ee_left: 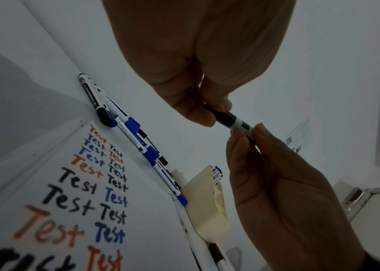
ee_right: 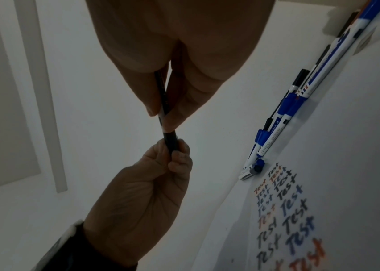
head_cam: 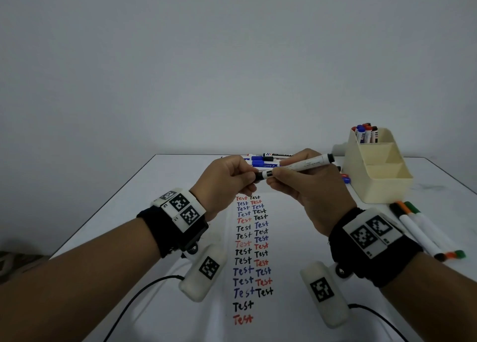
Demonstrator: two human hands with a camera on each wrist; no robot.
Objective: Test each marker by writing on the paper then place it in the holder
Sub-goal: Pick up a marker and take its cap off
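Black-capped, the whiteboard marker (head_cam: 296,166) hangs above the paper's (head_cam: 284,238) far edge: your left hand (head_cam: 227,176) pinches its cap (head_cam: 259,176), your right hand (head_cam: 307,187) is curled round its white barrel. The cream holder (head_cam: 374,171) sits at the tabletop's (head_cam: 144,199) far right corner, holding markers in its rear compartment.

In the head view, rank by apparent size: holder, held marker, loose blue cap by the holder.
1. holder
2. held marker, partly hidden by the hands
3. blue cap, partly hidden
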